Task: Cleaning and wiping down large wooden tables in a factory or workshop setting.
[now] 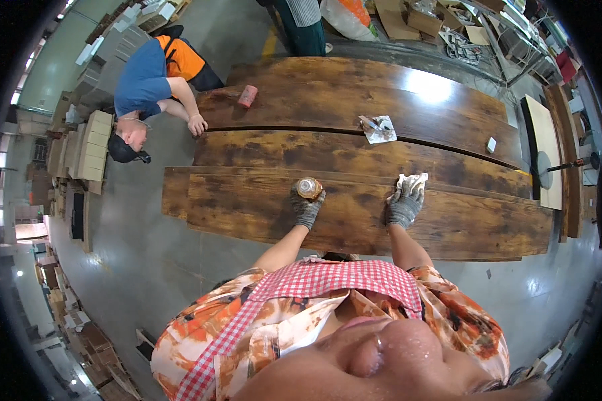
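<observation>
Left hand (306,208), in a grey knit glove, is gripping an amber-tinted clear plastic bottle (308,188), cap facing up, over the nearest brown-stained wooden board (261,214); right hand (405,206), gloved alike, is resting on a crumpled white cloth (413,179) upon that same board, finger curl beneath not showing clearly. Judgement: good rubbing is calling for a flattened cloth, even pressure and strokes following the grain, bottle being kept upright. The surface is showing lengthwise grain and dark blotches. Farther across, a white sheet bearing small tools (383,138) is lying near a dark gap between boards; a small white block (491,145) is sitting toward the right end, a pinkish-red cylindrical object (247,96) toward the left. A co-worker in a blue shirt (144,80) is leaning at the left end, one hand touching the boards. Beyond, brown cardboard boxes (423,21) are crowding the grey concrete floor (147,234).
</observation>
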`<state>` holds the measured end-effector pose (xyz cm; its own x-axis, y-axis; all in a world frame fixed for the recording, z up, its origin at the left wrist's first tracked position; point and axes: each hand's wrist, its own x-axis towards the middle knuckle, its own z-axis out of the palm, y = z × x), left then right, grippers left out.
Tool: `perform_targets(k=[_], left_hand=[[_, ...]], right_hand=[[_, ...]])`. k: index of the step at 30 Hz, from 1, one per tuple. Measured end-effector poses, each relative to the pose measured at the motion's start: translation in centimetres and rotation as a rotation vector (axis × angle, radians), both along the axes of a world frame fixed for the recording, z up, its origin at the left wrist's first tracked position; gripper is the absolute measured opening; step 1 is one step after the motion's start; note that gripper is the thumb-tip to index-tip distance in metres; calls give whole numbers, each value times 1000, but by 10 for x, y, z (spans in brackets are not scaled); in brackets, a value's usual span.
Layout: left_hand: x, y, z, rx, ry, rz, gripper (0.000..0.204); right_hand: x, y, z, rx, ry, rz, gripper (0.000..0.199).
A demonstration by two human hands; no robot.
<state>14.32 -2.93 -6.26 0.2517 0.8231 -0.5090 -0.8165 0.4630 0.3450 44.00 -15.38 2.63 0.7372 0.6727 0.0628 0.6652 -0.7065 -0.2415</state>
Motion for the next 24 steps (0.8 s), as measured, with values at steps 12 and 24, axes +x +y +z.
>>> perform_targets(k=[12,24], left_hand=[[15,-12,-8,640,1249,-292,37],[18,-11,59,724,1652,-124,58]], right_hand=[[7,-11,-12,22,-48,-26,48],[-76,-12,81,104,185,537,53]])
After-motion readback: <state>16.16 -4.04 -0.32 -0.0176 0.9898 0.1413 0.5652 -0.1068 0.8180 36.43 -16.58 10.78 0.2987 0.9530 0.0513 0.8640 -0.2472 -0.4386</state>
